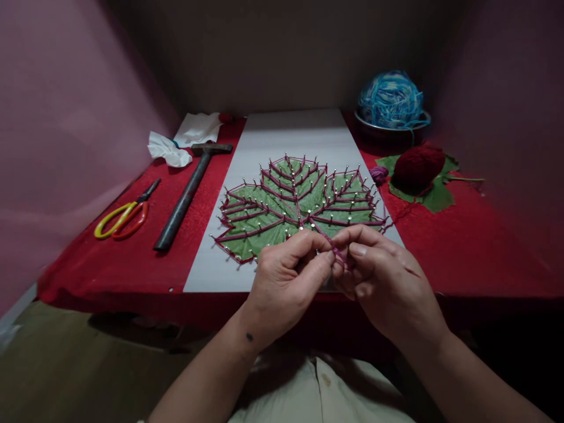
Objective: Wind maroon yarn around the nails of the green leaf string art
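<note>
Both hands together: left hand (286,276), right hand (381,276) pinching maroon yarn (337,251) | I see strand running up-left toward nailed leaf (295,202)

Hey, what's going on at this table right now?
A person is pinching a strand of maroon yarn between the left hand and right hand, at the near edge of a green leaf studded with nails and laced with the same yarn on a white board. A hammer and scissors lie untouched to the left.
</note>
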Demonstrator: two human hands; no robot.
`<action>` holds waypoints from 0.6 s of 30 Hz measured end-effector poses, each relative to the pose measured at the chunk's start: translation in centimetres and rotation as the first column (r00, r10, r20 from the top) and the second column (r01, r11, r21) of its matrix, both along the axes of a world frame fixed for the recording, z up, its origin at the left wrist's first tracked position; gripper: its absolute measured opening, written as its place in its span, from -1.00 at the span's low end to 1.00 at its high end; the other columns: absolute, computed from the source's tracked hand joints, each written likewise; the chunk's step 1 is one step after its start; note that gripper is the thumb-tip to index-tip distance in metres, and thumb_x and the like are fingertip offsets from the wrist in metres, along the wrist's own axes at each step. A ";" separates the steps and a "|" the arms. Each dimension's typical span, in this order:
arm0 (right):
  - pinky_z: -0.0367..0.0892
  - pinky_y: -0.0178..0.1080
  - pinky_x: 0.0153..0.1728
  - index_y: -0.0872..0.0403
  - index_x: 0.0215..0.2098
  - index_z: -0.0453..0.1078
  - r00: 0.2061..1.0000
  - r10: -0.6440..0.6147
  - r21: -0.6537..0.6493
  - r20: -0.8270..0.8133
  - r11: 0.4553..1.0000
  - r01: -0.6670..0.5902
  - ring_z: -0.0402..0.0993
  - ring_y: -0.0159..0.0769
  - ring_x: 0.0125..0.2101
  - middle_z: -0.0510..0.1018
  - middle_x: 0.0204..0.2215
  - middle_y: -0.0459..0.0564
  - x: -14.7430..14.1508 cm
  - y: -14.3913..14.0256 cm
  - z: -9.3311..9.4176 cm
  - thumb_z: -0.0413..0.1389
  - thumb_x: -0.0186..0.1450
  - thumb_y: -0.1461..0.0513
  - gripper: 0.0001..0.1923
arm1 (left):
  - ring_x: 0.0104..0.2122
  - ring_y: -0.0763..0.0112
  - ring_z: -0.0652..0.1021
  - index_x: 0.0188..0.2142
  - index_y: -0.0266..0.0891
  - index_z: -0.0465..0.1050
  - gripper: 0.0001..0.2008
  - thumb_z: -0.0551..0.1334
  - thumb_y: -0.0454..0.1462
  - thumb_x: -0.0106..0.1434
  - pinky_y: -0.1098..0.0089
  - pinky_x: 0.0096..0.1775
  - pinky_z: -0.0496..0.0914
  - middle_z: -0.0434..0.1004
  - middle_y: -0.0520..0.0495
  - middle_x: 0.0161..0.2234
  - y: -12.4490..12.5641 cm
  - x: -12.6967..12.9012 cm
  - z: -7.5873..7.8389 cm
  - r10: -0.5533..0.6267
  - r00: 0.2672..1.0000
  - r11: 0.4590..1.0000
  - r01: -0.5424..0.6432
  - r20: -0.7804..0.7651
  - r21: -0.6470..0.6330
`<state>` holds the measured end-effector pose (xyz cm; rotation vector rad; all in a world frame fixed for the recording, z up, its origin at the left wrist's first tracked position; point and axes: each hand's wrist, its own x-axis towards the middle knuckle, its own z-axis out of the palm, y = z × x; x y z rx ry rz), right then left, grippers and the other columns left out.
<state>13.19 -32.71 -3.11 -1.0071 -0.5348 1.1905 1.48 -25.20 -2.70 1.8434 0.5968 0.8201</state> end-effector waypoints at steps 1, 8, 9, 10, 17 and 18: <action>0.11 -0.41 -0.64 0.05 -0.33 0.39 1.000 0.002 0.005 0.022 1.000 -0.002 0.19 -0.49 -0.62 0.39 -0.59 -0.15 0.0 -0.1 -0.1 0.11 0.20 0.18 -0.90 | -0.52 0.55 0.39 -0.46 -0.29 0.42 -0.86 0.17 -0.37 0.22 0.53 -0.45 0.25 0.42 0.04 -0.52 0.0 0.0 0.0 0.004 1.000 1.000 -0.004 -0.003 0.011; 0.15 -0.42 -0.59 0.02 -0.34 0.43 0.928 -0.103 0.052 0.357 0.995 0.091 0.23 -0.52 -0.57 0.43 -0.49 -0.17 0.2 -0.1 -0.4 0.24 0.16 0.20 -0.89 | -0.56 0.65 0.31 -0.46 -0.29 0.42 -0.88 0.17 -0.46 0.16 0.61 -0.49 0.20 0.33 0.14 -0.57 0.0 0.1 -0.2 0.032 0.999 0.985 -0.032 0.006 0.172; 0.17 -0.42 -0.56 0.03 -0.36 0.43 0.913 -0.123 0.058 0.390 0.992 0.109 0.24 -0.51 -0.54 0.43 -0.49 -0.16 0.1 -0.1 -0.2 0.23 0.16 0.20 -0.90 | -0.56 0.66 0.30 -0.47 -0.30 0.42 -0.87 0.16 -0.48 0.15 0.62 -0.49 0.20 0.32 0.15 -0.58 -0.1 0.2 -0.2 0.039 0.999 0.981 -0.038 -0.001 0.193; 0.19 -0.41 -0.53 0.04 -0.39 0.42 0.898 -0.139 0.060 0.417 0.990 0.126 0.26 -0.50 -0.52 0.43 -0.49 -0.16 0.0 -0.1 -0.1 0.23 0.17 0.20 -0.91 | -0.57 0.66 0.30 -0.48 -0.30 0.42 -0.87 0.17 -0.48 0.14 0.61 -0.49 0.20 0.30 0.15 -0.59 -0.1 0.2 -0.3 0.050 0.999 0.977 -0.047 -0.007 0.208; 0.09 -0.39 -0.58 0.04 -0.39 0.32 0.913 -0.176 0.090 0.369 0.984 0.153 0.10 -0.51 -0.58 0.30 -0.51 -0.19 -0.7 0.0 -0.1 0.15 0.25 0.18 -0.88 | -0.51 0.60 0.41 -0.39 -0.30 0.47 -0.90 0.19 -0.41 0.22 0.59 -0.43 0.28 0.45 0.07 -0.51 0.0 0.1 -0.5 0.030 1.000 0.972 -0.030 0.005 0.232; 0.06 -0.39 -0.59 0.03 -0.38 0.31 0.928 -0.170 0.087 0.332 0.985 0.150 0.07 -0.52 -0.59 0.28 -0.51 -0.20 -0.7 0.0 -0.3 0.14 0.26 0.18 -0.88 | -0.50 0.59 0.42 -0.38 -0.30 0.47 -0.91 0.19 -0.41 0.22 0.59 -0.41 0.29 0.47 0.06 -0.49 0.0 0.1 -0.5 0.021 1.000 0.972 -0.024 0.016 0.233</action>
